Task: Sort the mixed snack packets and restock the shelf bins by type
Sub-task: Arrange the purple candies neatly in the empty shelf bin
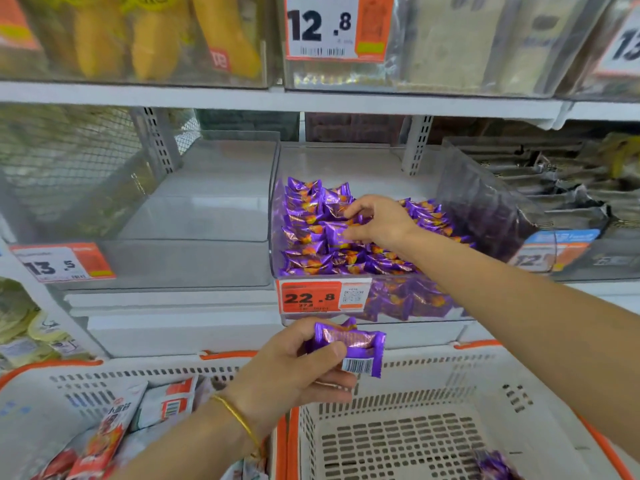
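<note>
Your right hand (pixel 377 220) pinches one of the purple packets (pixel 304 233) filling the clear bin (pixel 485 202); your left hand (pixel 294 362) grips a loose purple packet (pixel 349 344) (barcode showing) near the left basket (pixel 34 403) of red-and-white packets (pixel 104 438).

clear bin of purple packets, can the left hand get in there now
Probably yes: the clear plastic bin is open-topped just above the left hand, and the right hand occupies only its middle.

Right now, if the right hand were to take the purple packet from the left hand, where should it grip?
Probably the right end of the purple packet, by the barcode, coming from the right. The left hand pinches the left half, thumb across the front, so the right edge juts out free and flat.
</note>
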Motion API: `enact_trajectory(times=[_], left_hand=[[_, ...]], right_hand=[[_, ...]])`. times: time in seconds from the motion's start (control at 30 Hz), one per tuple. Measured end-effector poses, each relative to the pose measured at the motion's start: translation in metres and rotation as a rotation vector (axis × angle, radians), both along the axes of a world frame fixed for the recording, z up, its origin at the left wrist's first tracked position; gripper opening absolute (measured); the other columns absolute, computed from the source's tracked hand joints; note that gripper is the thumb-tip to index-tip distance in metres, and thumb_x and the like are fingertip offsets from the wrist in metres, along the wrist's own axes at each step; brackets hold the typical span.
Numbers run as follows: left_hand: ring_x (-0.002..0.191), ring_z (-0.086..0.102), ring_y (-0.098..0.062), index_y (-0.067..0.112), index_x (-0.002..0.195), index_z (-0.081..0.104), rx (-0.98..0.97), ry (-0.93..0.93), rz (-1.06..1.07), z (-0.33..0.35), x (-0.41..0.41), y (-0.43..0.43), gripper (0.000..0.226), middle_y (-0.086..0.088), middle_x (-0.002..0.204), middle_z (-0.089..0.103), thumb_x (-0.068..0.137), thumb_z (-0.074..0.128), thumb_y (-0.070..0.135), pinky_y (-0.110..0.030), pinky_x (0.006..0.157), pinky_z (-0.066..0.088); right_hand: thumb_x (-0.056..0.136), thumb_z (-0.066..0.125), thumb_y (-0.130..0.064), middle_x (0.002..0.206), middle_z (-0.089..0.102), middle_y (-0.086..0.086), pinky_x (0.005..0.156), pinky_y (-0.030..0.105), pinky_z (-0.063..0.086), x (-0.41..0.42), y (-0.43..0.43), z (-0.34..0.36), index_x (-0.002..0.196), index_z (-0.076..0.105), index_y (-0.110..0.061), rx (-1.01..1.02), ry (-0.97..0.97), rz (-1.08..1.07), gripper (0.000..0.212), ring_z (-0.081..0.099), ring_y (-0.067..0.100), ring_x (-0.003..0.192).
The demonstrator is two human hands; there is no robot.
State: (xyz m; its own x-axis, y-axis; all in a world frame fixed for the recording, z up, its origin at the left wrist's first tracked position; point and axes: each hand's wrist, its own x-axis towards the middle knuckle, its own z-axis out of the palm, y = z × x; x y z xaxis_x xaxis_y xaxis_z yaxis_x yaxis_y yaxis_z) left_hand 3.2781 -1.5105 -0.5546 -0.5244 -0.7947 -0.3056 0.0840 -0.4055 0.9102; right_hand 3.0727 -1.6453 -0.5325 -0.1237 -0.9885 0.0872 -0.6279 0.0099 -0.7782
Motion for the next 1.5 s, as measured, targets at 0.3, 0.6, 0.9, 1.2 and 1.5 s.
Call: enact_trajectory(times=[0.3,0.6,0.9,1.2,1.5], left_hand=[[0.067,0.069,-0.022,0.004,0.102,0.059,0.011,0.023,0.002,0.005,-0.003,-0.001,0.014,-0.005,0.071,0.070,0.089,0.053,0.004,-0.033,0.063,0.060],[0.069,0.069,-0.022,0.003,0.102,0.060,-0.005,0.035,-0.010,0.006,-0.001,-0.001,0.015,-0.005,0.073,0.069,0.089,0.054,0.004,-0.032,0.062,0.060],[0.064,0.069,-0.021,0.012,0.102,0.057,-0.042,0.078,-0.003,0.006,-0.001,-0.002,0.017,-0.006,0.078,0.072,0.090,0.050,0.002,-0.030,0.059,0.059],[0.061,0.068,-0.023,0.010,0.119,0.043,-0.182,0.198,0.039,0.010,-0.002,0.000,0.042,-0.016,0.098,0.062,0.080,0.053,0.000,-0.029,0.056,0.058],[0.084,0.068,-0.020,0.006,0.110,0.054,-0.325,0.161,0.060,0.008,-0.001,0.002,0.041,-0.015,0.102,0.064,0.074,0.072,0.003,-0.032,0.068,0.058]], right_hand=[[0.073,0.080,-0.016,0.094,0.042,0.004,0.059,0.018,0.033,0.005,-0.002,0.004,0.092,0.055,-0.014,-0.042,0.289,0.031,0.032,0.043,0.017,0.080],[0.074,0.079,-0.013,0.094,0.047,0.005,0.069,0.025,0.034,-0.004,0.001,0.008,0.088,0.055,-0.011,-0.042,0.349,-0.007,0.028,0.046,0.020,0.084],[0.075,0.080,-0.021,0.110,0.049,0.011,0.068,0.027,0.033,-0.005,0.005,0.017,0.096,0.048,-0.013,-0.058,0.465,-0.041,0.039,0.048,0.022,0.083],[0.089,0.062,-0.010,0.069,0.064,-0.007,0.046,0.028,0.052,0.014,0.135,0.049,0.084,0.059,-0.017,-0.096,-0.045,0.156,0.009,0.060,0.006,0.051],[0.072,0.065,-0.032,0.095,0.052,0.004,0.062,0.039,0.060,0.023,0.169,0.028,0.114,0.063,-0.025,0.193,-0.386,0.332,0.042,0.061,0.006,0.076]])
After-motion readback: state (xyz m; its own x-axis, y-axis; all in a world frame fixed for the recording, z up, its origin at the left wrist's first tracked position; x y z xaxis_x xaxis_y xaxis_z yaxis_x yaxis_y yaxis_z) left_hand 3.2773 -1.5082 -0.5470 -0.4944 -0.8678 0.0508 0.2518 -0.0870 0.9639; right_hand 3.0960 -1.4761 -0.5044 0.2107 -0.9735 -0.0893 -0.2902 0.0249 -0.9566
